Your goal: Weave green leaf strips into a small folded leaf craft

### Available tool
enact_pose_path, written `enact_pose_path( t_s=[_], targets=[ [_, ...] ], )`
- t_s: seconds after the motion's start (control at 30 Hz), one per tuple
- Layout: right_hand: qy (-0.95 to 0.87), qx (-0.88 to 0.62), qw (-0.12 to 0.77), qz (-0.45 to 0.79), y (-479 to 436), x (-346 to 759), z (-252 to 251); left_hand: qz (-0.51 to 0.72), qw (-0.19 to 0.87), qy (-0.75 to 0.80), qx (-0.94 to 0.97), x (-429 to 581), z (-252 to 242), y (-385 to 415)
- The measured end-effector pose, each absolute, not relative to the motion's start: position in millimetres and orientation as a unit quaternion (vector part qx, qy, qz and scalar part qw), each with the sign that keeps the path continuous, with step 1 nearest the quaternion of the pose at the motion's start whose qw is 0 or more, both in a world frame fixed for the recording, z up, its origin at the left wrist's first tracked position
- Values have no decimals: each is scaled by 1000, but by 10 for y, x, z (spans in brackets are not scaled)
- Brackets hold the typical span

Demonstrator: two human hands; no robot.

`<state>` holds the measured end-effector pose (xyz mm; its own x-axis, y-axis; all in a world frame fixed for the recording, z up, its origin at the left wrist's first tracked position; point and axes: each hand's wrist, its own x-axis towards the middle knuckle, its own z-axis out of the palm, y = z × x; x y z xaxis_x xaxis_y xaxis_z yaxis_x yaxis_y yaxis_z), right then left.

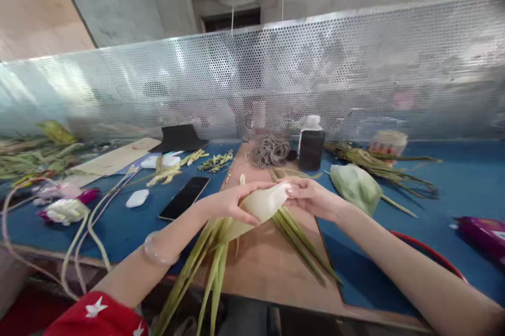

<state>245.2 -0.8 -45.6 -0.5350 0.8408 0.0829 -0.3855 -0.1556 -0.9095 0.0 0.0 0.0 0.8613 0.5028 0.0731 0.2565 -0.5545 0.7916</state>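
A smooth, cream-coloured husk-like sheet (265, 203), broad and curved, is held up over the wooden board. My left hand (232, 202) grips its left side, thumb in front and fingers behind. At the sheet's upper right edge, my right hand (310, 196) pinches it between thumb and fingers. Long green strips (215, 260) hang below my left hand past the table's front edge; whether they join the sheet is hidden. More green strips (302, 244) lie on the board (268, 267) under my right hand.
Behind the hands are a bundle of grey cord (271, 151) and a dark bottle (311, 146). A phone (184, 198) and white case (137, 198) lie left. On the right rest a pale green leafy piece (355, 187), dried stems (366, 160) and a purple packet (483, 236). A perforated metal screen (355, 73) closes the back.
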Motion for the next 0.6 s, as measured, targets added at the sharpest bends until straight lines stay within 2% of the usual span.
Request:
enact_pose_path(
  t_s=[0.17, 0.23, 0.33, 0.47, 0.6],
  targets=[
    [-507, -262, 454, 684, 3, 2447, -434, 181, 430, 246, 850, 54, 31, -40],
    [-539, -295, 506, 605, -28, 2414, -398, 221, 447, 248, 830, 100, 5, -30],
    [-623, -351, 560, 418, -140, 2318, -338, 295, 481, 244, 789, 178, -77, 4],
    [-737, -396, 491, 243, -346, 2121, -338, 385, 493, 254, 738, 268, -206, 44],
    [-786, -392, 434, 204, -467, 1957, -441, 446, 483, 266, 705, 314, -274, 57]
  ],
)
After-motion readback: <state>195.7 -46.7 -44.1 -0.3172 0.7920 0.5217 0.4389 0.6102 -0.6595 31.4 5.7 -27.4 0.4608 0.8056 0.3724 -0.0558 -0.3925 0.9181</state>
